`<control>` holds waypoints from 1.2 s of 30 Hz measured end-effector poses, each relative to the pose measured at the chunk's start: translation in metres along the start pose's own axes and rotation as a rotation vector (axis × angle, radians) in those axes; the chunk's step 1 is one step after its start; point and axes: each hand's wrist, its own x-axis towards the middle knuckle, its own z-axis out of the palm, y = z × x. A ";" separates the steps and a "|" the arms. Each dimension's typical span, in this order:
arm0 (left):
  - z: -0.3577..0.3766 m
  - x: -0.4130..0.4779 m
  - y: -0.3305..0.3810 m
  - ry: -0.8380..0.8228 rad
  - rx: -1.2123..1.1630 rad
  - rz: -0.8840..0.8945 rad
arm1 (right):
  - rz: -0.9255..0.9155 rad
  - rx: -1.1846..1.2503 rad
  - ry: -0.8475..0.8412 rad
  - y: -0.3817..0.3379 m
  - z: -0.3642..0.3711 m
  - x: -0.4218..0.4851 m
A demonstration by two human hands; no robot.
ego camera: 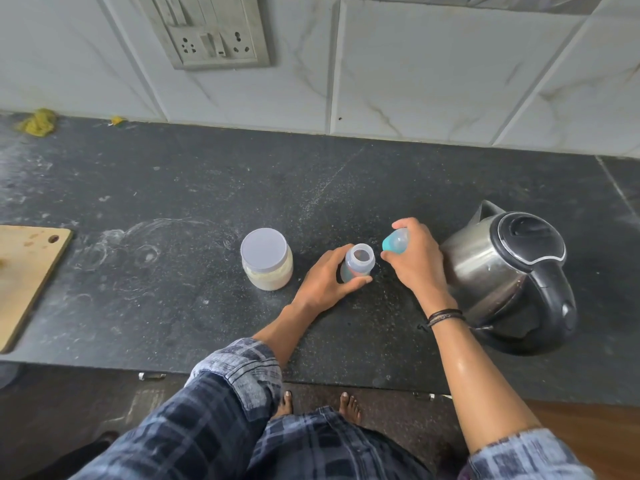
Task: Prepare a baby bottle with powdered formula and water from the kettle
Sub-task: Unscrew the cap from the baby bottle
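A small clear baby bottle [360, 259] stands upright on the dark counter with its mouth uncovered. My left hand [325, 280] grips its body from the left, thumb in front. Just right of the bottle, my right hand [414, 261] holds the teal bottle cap with its clear teat cover [394, 241], lifted off and tilted above the counter. A clear jar of pale formula powder [266, 259] with a white lid stands to the left of the bottle. The steel kettle [505, 271] with black lid and handle stands at the right, close behind my right hand.
A wooden cutting board [24, 275] lies at the left edge of the black counter [173, 237]. Yellow scraps [36, 123] sit at the back left by the tiled wall. A switch and socket panel [214, 32] hangs on the wall above.
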 end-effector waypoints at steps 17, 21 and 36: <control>-0.003 -0.001 0.003 -0.002 -0.012 -0.007 | -0.094 -0.179 -0.202 0.009 0.024 0.012; -0.004 -0.001 0.003 -0.016 -0.015 -0.010 | -0.098 -0.200 -0.234 0.010 0.025 0.013; -0.009 -0.002 0.011 -0.051 -0.042 -0.024 | -0.093 -0.205 -0.219 0.002 0.009 0.000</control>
